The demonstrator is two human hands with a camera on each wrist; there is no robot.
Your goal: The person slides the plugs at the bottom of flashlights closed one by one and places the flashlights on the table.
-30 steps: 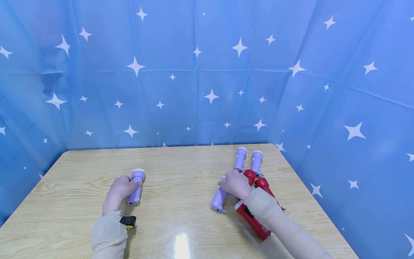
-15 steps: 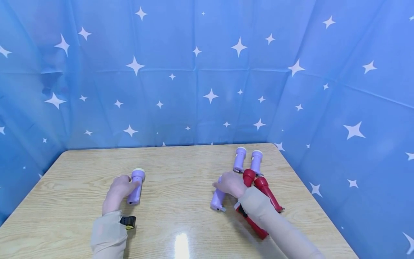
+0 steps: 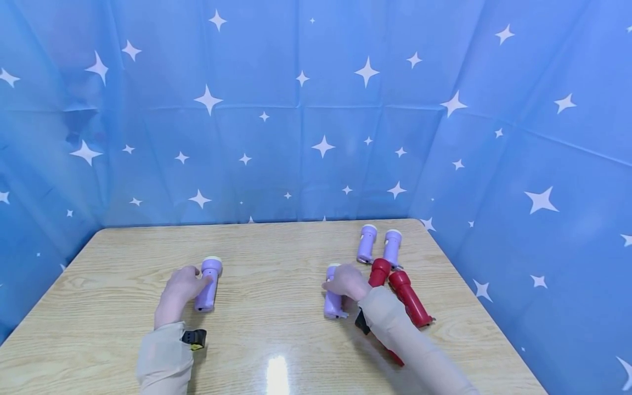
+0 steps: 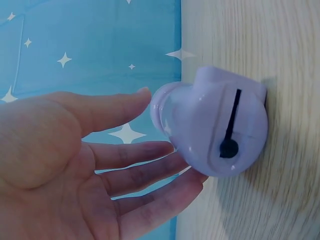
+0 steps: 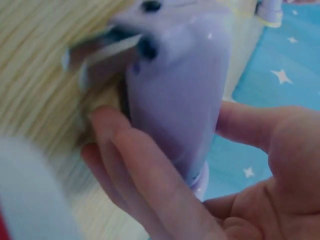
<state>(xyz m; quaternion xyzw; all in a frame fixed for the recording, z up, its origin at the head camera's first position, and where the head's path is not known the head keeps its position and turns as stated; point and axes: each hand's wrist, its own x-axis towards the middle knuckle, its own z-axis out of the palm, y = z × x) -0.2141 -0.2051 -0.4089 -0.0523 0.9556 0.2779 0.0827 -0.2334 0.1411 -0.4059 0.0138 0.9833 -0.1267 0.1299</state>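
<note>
On the left of the table, my left hand [image 3: 180,288] rests beside a lilac flashlight [image 3: 206,299], its thumb and fingertips right at the body. In the left wrist view the fingers are relaxed and nearly straight around the flashlight [image 4: 235,120], whose base shows a black slot. Right of the middle, my right hand [image 3: 348,282] holds another lilac flashlight [image 3: 333,304] between thumb and fingers. Its metal plug prongs [image 5: 107,57] stick out at the base in the right wrist view. The hand hides part of this flashlight's upper body.
Two lilac flashlights [image 3: 367,244] lie side by side at the back right. A red flashlight [image 3: 379,271] and a second red flashlight [image 3: 412,302] lie near my right hand. A third red one is mostly hidden under the right forearm. A starry blue curtain [image 3: 257,137] surrounds the table [image 3: 266,280].
My right hand has moved left, and the lilac flashlight there has turned from slanted to nearly upright in the head view. The left hand and its flashlight have stayed in place.
</note>
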